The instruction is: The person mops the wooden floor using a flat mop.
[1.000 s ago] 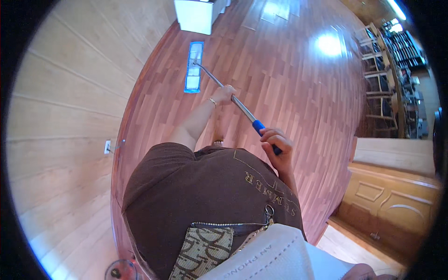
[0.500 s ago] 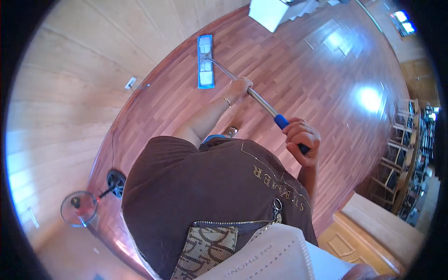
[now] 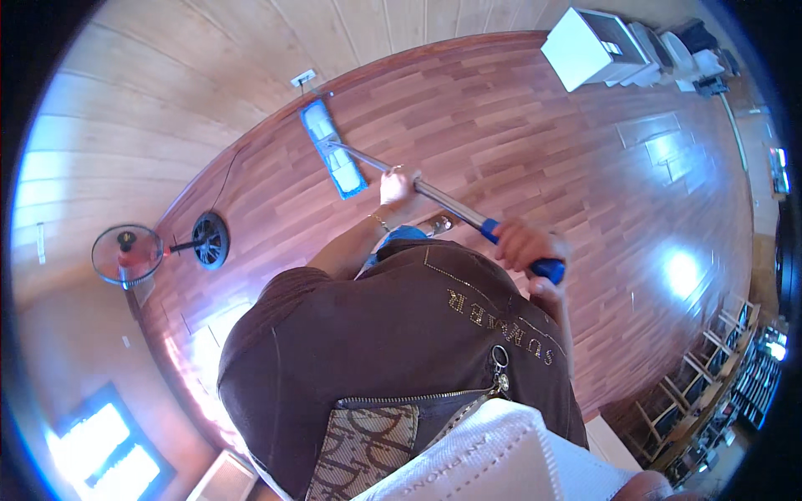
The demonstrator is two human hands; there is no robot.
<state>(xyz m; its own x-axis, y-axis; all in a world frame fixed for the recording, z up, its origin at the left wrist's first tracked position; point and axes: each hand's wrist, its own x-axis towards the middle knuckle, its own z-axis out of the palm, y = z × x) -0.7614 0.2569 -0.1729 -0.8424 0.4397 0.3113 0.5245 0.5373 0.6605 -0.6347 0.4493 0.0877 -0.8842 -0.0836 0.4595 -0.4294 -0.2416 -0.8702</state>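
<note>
Both hands on the mop (image 3: 401,177): left hand (image 3: 398,185) wrapped round the bare metal shaft abt midway, right hand (image 3: 522,245) closed on the blue grip at the top end, nearer the body. Mop runs diagonally, far-left to near-right; its blue flat pad (image 3: 332,147) lies on the wood floor (image 3: 585,167), far left, just short of the wall (image 3: 209,75) and near a wall outlet (image 3: 302,78). Risks, as I judge: pad is close to the baseboard, so a hard push fwd could knock the head into the wall. A standing fan (image 3: 138,252) lies left w/ its cord (image 3: 225,171) trailing along the floor toward the outlet; a wide sweep left could snag the cord and tug the fan. Floor looks glossy, maybe damp, so slip risk underfoot. White cabinet (image 3: 589,46) far right, well apart.
</note>
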